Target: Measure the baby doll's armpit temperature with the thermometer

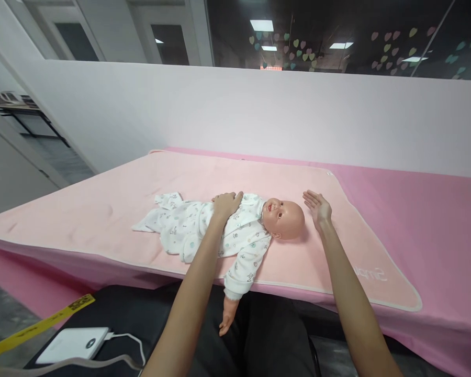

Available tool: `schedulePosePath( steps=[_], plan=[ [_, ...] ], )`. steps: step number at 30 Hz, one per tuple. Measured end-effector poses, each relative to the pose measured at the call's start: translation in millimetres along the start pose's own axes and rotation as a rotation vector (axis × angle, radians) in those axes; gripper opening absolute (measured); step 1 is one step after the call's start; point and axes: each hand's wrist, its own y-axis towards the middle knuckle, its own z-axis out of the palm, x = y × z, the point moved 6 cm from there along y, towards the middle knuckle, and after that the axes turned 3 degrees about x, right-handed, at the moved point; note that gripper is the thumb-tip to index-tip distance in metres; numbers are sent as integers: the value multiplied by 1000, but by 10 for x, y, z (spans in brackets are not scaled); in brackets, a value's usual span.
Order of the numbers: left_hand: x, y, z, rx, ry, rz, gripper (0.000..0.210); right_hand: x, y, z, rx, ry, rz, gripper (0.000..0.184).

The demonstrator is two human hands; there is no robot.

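"So, where's the doll (241,235)?"

"Centre of the frame, lying on the pink mat (113,204), head (288,220) to the right."

"And the hands?"

"Left hand (227,203) rests on its patterned outfit (176,228); I can't tell whether those fingers grip. Right hand (319,208), right of centre, is open, fingers outstretched, just beside the head."

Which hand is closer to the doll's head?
The right one. The right hand is open, just past the crown of the doll's head; the left hand lies farther away, on the doll's clothed body.
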Motion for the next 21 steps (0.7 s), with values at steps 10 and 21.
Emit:
schedulePosePath(
  steps=[10, 21],
  plan=[
    [14, 30, 25, -15, -11, 12, 63, 79, -304, 521, 366, -234, -102, 38],
    [6, 13, 10, -11, -7, 7, 64, 26, -241, 317, 52, -123, 1, 34]
  ],
)
